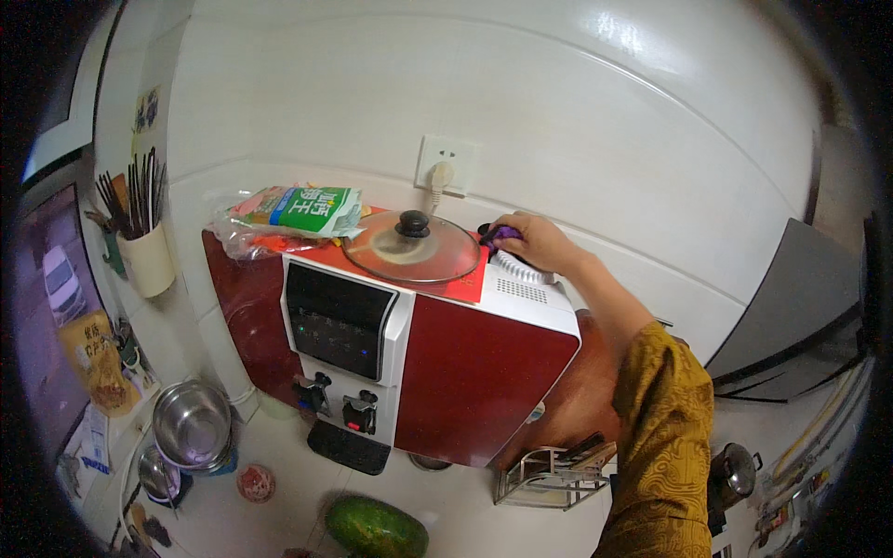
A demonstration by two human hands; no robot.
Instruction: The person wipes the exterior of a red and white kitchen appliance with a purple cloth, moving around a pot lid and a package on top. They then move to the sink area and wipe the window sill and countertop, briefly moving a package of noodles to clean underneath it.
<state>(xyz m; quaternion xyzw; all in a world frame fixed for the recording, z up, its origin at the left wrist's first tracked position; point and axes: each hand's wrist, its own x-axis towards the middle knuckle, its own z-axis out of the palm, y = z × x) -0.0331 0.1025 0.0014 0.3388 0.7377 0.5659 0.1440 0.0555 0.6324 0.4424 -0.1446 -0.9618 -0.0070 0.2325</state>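
My right hand [534, 240] reaches over the white top of a red water dispenser [474, 376], its fingers closed on a small purple and black item [501, 237], perhaps a cloth, at the back edge by the wall. Just below the hand lies a white ribbed, coiled piece [522, 268]. Left of it, a glass pot lid [411, 247] with a black knob rests on a red sheet [469, 286]. Plastic food packaging [307, 209] lies at the dispenser's left end. My left hand is out of view.
A plug sits in the wall socket [446, 165] behind the lid. Chopsticks stand in a cream wall holder [148, 259] at left. Below are steel bowls [192, 424], a watermelon [377, 526] and a metal rack [551, 481]. A steel pot [736, 471] stands at right.
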